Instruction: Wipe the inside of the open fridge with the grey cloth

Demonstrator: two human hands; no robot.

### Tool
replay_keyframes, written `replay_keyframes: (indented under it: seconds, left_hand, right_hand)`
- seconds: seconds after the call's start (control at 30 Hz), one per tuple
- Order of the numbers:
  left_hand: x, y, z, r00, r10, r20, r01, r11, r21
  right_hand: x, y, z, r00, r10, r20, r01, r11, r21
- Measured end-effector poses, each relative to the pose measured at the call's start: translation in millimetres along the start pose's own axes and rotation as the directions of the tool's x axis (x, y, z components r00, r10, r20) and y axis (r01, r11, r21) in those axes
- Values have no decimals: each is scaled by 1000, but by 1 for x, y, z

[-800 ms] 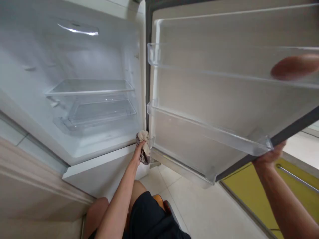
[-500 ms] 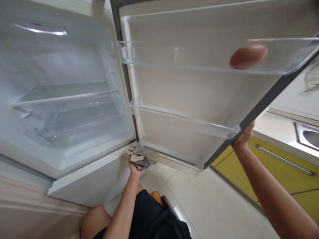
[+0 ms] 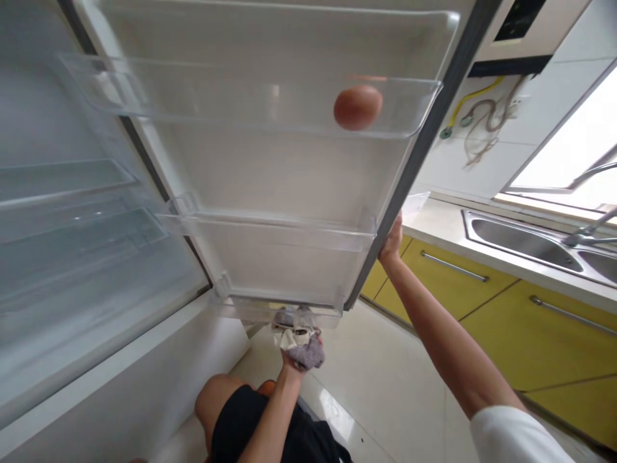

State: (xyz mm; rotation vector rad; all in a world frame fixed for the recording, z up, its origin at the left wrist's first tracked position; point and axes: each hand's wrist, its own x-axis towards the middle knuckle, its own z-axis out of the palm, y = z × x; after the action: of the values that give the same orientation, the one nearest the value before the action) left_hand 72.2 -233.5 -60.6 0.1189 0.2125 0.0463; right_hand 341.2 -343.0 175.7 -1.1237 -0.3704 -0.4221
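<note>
Two hands work an open fridge door [image 3: 270, 173]: the left hand [image 3: 295, 357] bunches a grey cloth [image 3: 301, 344] against the door's bottom edge, directly above the wrist, while the right hand [image 3: 391, 241] grips the door's outer edge, off to the right (fingers hidden behind it). One egg [image 3: 357, 107] sits in the top door shelf [image 3: 216, 109].

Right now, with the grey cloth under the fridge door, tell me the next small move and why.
Probably slide the crumpled grey cloth in the left hand rightward along the white fridge door's bottom edge, since it sits mid-edge and the right hand steadies the door's outer side.
</note>
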Motion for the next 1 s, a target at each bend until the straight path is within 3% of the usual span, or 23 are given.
replay_keyframes:
  seconds: [0.2,0.3,0.4,0.53,0.6,0.7,0.77,0.87,1.0]
  left_hand:
    - [14,-56,12,981,-158,-110,160,987,9]
    - [14,-82,15,948,-290,-134,291,957,-8]
    - [13,-105,19,888,-448,-99,449,893,-21]
    - [19,-119,46,853,-521,-35,521,847,103]
    - [25,-117,70,873,-484,-57,486,861,147]
    - [35,-109,103,951,-293,-95,305,937,168]
    - [38,-106,114,979,-164,-119,182,970,162]
    - [29,-109,107,987,-51,-150,73,986,152]
    - [2,-111,78,961,85,-264,-36,982,187]
  right_hand:
    - [2,3,-3,999,-19,46,19,1000,-2]
    - [3,3,-4,999,-17,52,18,999,-27]
    - [4,4,-3,999,-11,43,12,999,-36]
    - [3,3,-2,999,-34,42,35,999,-13]
    - [2,2,-2,998,-39,52,39,999,0]
    - [0,-1,-1,999,-29,44,29,1000,-3]
    - [-1,-2,-1,999,-3,32,3,1000,-8]
    - [-1,-2,-1,1000,-4,17,4,1000,-2]
    - [0,1,-3,1000,-20,-4,20,1000,-11]
